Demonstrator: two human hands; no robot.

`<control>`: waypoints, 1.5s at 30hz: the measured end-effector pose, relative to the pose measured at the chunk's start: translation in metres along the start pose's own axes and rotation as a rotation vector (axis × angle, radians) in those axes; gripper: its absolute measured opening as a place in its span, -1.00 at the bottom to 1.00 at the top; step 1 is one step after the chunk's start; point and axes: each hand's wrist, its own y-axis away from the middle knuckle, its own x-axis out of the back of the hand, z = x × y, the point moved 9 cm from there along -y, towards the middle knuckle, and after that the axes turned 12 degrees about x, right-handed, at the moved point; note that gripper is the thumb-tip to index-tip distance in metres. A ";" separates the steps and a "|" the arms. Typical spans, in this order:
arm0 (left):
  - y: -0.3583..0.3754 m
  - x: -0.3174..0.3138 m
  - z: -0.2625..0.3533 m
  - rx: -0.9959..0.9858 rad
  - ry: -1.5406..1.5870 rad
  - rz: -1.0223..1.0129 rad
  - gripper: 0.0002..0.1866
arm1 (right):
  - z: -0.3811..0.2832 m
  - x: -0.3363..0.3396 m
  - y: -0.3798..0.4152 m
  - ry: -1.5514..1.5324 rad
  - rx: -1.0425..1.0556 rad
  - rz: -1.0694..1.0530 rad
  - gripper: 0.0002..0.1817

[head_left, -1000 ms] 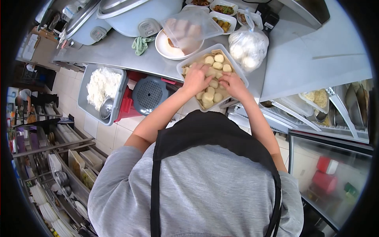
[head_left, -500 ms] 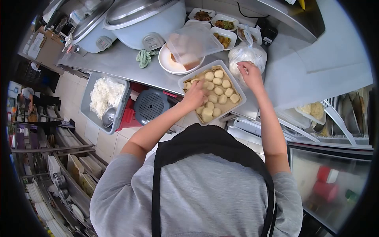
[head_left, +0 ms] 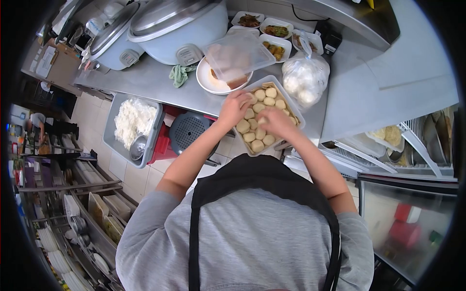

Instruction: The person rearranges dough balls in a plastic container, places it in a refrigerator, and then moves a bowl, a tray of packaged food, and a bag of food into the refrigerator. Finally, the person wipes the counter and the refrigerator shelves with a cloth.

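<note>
A clear plastic container [head_left: 302,116] holds several pale round dough balls [head_left: 257,145] on brown lining paper. My left hand [head_left: 235,111] is over its left corner, fingers bent and closed beside a ball. Above the middle of the balls is my right hand [head_left: 277,122], its fingers pinched together and pointing down among them; whatever they hold is hidden. A tied clear bag [head_left: 305,80] of white rounded lumps stands just behind the container. To the left, a translucent lid [head_left: 240,53] leans over a white plate [head_left: 209,86] with a brown piece on it.
Two large rice cookers [head_left: 177,34] stand on the steel counter [head_left: 145,80] by a green cloth [head_left: 179,75]. Small dishes of food [head_left: 276,30] sit at the back. Below left is a grey tub [head_left: 109,126] of white rice-like food with a ladle. Another person [head_left: 41,128] is at far left.
My right hand has moved from the bag down and left into the container. My left hand has shifted slightly up and left, toward the container's edge.
</note>
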 end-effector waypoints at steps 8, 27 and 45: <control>0.070 0.000 0.014 -0.013 -0.266 -0.164 -0.83 | 0.068 0.094 0.034 0.122 -0.158 0.413 -0.70; -0.059 0.015 -0.153 0.936 1.018 0.005 -0.77 | 0.071 0.082 0.113 -0.028 -0.327 0.803 -0.74; 0.066 0.044 -0.016 0.729 1.511 -0.324 -0.46 | 0.066 0.058 0.041 -1.059 -0.278 0.550 -0.60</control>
